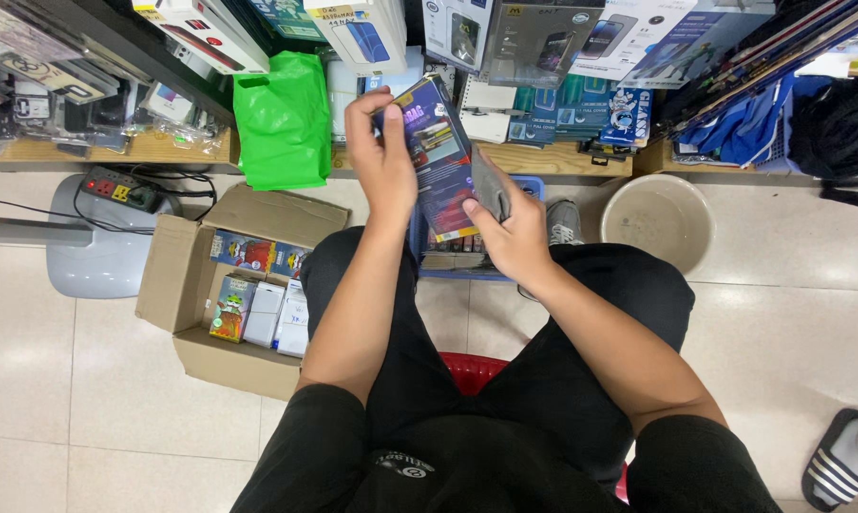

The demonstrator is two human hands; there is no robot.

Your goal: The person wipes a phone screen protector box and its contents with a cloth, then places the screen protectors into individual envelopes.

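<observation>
Cardboard takes up the floor to the person's left: an open carton (196, 285) holding small printed and white boxes, standing just beside the left knee. The person sits on a red stool (472, 370), mostly hidden under the black clothing. Raised in front of the chest is a flat dark blue package (440, 157), tilted on end; the left hand (381, 157) wraps its upper left edge with fingers curled over the front, while the right hand (510, 233) pinches its lower corner and also clutches a grey cloth (491, 185) against it. Behind the package a blue basket (467, 261) sits on the floor, largely covered by hands and package, so its contents are hard to make out beyond a row of thin edges. A bright green plastic bag (285, 119) hangs at the wooden shelf edge, a beige bucket (659, 220) stands to the right, and a power strip (120, 188) lies on a pale grey stool at left. Stacked phone-accessory boxes crowd the shelf, cut off by the top edge. Another person's sandalled foot (842, 461) pokes in at bottom right.
</observation>
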